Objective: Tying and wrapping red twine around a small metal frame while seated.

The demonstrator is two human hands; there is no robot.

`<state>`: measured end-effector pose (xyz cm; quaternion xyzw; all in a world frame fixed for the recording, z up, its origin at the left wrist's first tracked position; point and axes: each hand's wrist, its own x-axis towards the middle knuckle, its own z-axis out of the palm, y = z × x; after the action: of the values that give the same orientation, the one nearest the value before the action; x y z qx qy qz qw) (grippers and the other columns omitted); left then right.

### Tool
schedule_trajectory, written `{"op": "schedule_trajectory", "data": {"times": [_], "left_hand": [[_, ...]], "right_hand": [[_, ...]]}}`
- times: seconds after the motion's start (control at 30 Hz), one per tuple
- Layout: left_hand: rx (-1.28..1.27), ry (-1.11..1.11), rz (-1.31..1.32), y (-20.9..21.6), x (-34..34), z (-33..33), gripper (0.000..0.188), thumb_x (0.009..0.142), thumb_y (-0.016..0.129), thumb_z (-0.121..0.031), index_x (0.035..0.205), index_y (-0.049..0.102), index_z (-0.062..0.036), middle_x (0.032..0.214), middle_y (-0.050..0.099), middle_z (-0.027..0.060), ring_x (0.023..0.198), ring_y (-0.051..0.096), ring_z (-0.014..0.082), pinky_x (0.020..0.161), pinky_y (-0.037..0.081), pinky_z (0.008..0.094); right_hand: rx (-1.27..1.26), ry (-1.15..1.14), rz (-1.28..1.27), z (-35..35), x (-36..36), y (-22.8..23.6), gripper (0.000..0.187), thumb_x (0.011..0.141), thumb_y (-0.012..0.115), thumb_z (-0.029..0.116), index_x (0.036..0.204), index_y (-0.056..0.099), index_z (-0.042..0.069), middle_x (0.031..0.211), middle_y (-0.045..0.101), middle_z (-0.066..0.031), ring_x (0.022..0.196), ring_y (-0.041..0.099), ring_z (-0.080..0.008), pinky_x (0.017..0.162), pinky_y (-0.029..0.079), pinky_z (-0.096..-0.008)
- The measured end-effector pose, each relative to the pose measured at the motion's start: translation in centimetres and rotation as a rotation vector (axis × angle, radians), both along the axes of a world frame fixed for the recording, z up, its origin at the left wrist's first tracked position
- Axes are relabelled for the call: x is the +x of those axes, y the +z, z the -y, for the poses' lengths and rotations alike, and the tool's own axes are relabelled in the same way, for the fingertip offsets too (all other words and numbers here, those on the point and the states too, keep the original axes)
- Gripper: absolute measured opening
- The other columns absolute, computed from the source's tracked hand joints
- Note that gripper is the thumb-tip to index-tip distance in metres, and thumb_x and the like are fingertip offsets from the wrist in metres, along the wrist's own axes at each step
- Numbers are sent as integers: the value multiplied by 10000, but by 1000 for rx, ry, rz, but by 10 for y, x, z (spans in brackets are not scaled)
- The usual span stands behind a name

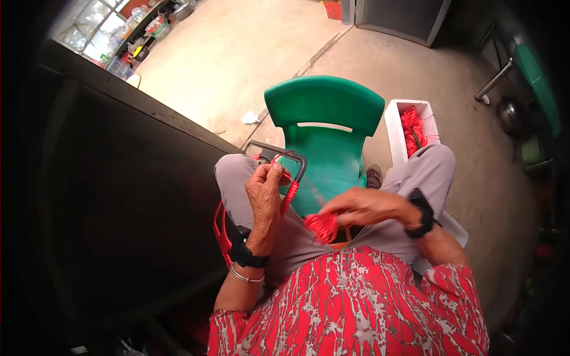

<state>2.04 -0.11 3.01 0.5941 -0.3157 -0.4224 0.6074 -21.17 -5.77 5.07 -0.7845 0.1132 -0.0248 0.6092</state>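
Note:
My left hand is closed in a pinch on red cord beside my left knee. A dark, rounded bar frame lies by its fingertips, and part of it is wrapped in a tight red cord braid. My right hand, slightly blurred, is closed round a looped hank of red cord above my lap. The length of cord between the two hands is too faint to follow. Just beyond the hands stands a green chair, its seat partly behind the frame.
A white foam box with red cord bundles stands beside my right knee. A dark panel rises close on my left. Crumpled white paper lies on the floor. Another green chair is at the far right.

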Motion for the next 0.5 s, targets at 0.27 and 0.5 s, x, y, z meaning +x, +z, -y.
{"op": "schedule_trajectory", "data": {"times": [0.27, 0.5], "left_hand": [[113, 15, -118, 10, 4, -16, 188, 961, 603, -188, 961, 680, -16, 846, 669, 27, 705, 561, 62, 638, 459, 198], [53, -142, 19, 5, 17, -14, 120, 906, 606, -74, 840, 649, 16, 844, 641, 23, 785, 560, 78, 703, 461, 233]], "right_hand": [[251, -532, 102, 2, 78, -69, 171, 870, 584, 66, 1012, 647, -4, 789, 639, -68, 711, 600, -131, 646, 490, -307], [561, -675, 328, 13, 88, -53, 237, 895, 704, 117, 1047, 575, -12, 846, 665, -45, 731, 612, -78, 616, 510, -239]]}}
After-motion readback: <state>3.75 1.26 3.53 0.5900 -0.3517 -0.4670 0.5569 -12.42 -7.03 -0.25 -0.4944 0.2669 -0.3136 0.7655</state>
